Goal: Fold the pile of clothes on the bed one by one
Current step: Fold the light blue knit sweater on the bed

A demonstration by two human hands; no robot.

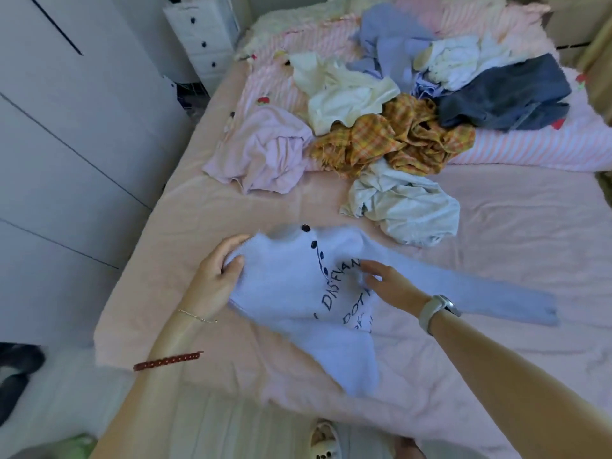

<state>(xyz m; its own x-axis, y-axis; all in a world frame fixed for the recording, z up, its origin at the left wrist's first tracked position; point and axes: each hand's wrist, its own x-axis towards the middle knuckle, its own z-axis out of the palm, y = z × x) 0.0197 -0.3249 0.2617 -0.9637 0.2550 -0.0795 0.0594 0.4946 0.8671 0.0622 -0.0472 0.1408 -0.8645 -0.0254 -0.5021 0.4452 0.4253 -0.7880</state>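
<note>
Head view. A pale blue fuzzy sweater [298, 293] is spread on the near part of the bed [513, 226], front up, with dark buttons at the neck and dark lettering across the chest. One sleeve is extended to the right; the lower hem is rumpled toward the near edge of the bed.

The left hand [220, 271] is seen at the sweater's left shoulder, fingers curled round a fold of the knit, so the cloth is gripped there. The right hand [385, 279] is laid on the chest lettering with fingers straight; nothing is grasped, and the cloth appears to be pressed or smoothed. A watch [437, 309] is worn on the right wrist.

Handling, as judged: the knit is taken to be light, soft and limp, with no stiffness to hold a crease; the fuzzy surface should cling rather than slip. Good places to take hold are judged to be the shoulder seams and the sleeve cuff, with the body flattened first.

The pile of clothes [397, 111], not yet folded, lies farther up the bed, well apart from the sweater: a pink garment [261, 154], a yellow plaid piece [397, 137], cream, white and pale blue items, and a dark denim item [506, 97].

Surface and room: the bed is covered by a pink sheet, lightly wrinkled, with a striped pink quilt [530, 150] under the pile. White wardrobe doors [66, 144] stand at the left, and a small white drawer unit [202, 31] beyond them.
</note>
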